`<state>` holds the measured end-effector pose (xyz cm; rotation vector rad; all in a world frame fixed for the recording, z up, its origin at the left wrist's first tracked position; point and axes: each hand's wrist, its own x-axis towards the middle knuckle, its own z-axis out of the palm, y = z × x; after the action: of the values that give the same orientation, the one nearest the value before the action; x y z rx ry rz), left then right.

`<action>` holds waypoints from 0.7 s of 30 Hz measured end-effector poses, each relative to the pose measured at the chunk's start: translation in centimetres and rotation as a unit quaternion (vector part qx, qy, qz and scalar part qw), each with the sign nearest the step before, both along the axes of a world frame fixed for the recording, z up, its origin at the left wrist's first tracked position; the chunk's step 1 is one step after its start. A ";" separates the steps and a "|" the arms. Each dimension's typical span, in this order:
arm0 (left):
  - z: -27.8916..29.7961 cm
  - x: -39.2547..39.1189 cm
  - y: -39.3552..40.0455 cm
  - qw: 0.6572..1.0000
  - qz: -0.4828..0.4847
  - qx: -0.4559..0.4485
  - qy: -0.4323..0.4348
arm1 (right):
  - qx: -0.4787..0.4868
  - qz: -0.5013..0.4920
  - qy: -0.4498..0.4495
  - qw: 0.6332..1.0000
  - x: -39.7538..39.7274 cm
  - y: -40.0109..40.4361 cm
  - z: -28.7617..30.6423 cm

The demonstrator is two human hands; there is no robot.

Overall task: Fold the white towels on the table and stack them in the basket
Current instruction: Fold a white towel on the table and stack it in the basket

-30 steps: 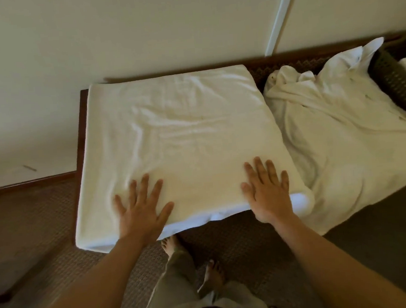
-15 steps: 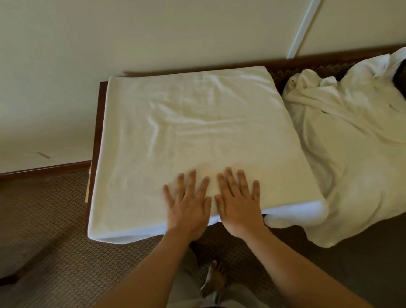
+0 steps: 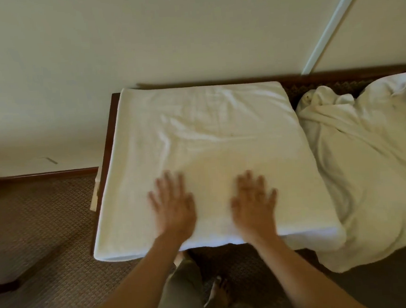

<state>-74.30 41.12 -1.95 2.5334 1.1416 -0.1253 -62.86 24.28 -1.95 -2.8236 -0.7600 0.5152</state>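
Note:
A white towel, folded into a broad rectangle, lies flat on the dark wooden table and hangs slightly over its near edge. My left hand presses palm-down on the towel's near part, fingers spread. My right hand lies flat a little to the right of it, also with fingers spread. Both hands are motion-blurred. A pile of unfolded white towels covers the table's right side and droops over the front edge. The basket is mostly out of frame.
A cream wall runs right behind the table, with a white strip slanting up at the right. Brown patterned carpet surrounds the table. My bare foot and trouser legs are below the near edge.
My hands came together at the towel's near middle, then slid apart again across its surface. The view shifted left, so the unfolded pile sits further right.

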 end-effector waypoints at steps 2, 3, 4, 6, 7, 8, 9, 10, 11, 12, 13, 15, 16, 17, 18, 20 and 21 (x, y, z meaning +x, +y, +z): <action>-0.6 2.1 -1.8 0.992 -0.120 -0.009 0.022 | -0.005 0.108 0.016 0.994 -1.7 2.9 -0.6; -0.9 2.7 -0.9 0.992 -0.121 -0.007 0.032 | -0.013 0.117 0.011 0.993 -1.0 3.4 -0.8; -1.2 2.7 0.9 0.995 -0.092 -0.003 0.038 | -0.019 0.109 0.003 0.994 0.3 3.2 -1.2; -1.6 1.5 5.2 0.999 -0.005 0.012 0.042 | -0.041 0.052 -0.013 0.998 4.1 1.2 -1.3; -1.6 0.6 7.7 0.998 0.040 0.020 0.047 | -0.049 0.004 -0.019 0.999 6.2 0.0 -1.1; -1.4 -0.1 9.9 0.994 0.084 0.023 0.059 | -0.058 -0.053 -0.013 0.997 8.3 -0.9 -0.7; -1.1 -0.4 11.8 0.989 0.130 0.019 0.067 | -0.068 -0.110 0.003 0.992 10.0 -1.5 -0.3; -0.9 0.0 13.2 0.983 0.171 0.014 0.070 | -0.076 -0.154 0.017 0.985 11.4 -1.3 0.1; -0.6 0.8 13.9 0.977 0.198 0.010 0.071 | -0.080 -0.179 0.021 0.980 12.4 -0.4 0.3; -0.4 2.3 14.0 0.977 0.202 0.013 0.065 | -0.077 -0.180 0.017 0.980 13.0 1.0 0.5; -0.2 4.1 13.4 0.984 0.170 0.020 0.051 | -0.066 -0.156 0.007 0.986 13.3 2.8 0.5; 0.0 8.3 11.5 0.999 0.012 0.032 0.008 | -0.047 -0.049 -0.008 0.998 13.3 7.3 0.2; 0.1 10.5 10.7 0.996 -0.082 0.036 -0.008 | -0.046 0.007 -0.012 0.999 13.2 9.8 -0.1; 0.3 12.4 10.2 0.987 -0.157 0.039 -0.007 | -0.048 0.050 -0.015 0.997 13.0 11.9 -0.6; 0.3 14.2 10.4 0.979 -0.199 0.038 0.006 | -0.053 0.075 -0.017 0.996 13.1 13.8 -1.0; -0.3 16.4 12.9 0.980 -0.193 0.029 0.037 | -0.064 0.077 -0.024 0.995 15.1 15.9 -1.4; -0.7 16.9 14.7 0.984 -0.169 0.031 0.043 | -0.071 0.063 -0.027 0.995 16.6 16.1 -1.4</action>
<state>-57.41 55.83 -2.65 2.7809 0.7443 -0.2907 -46.30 40.40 -3.38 -2.9428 -0.9537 0.5339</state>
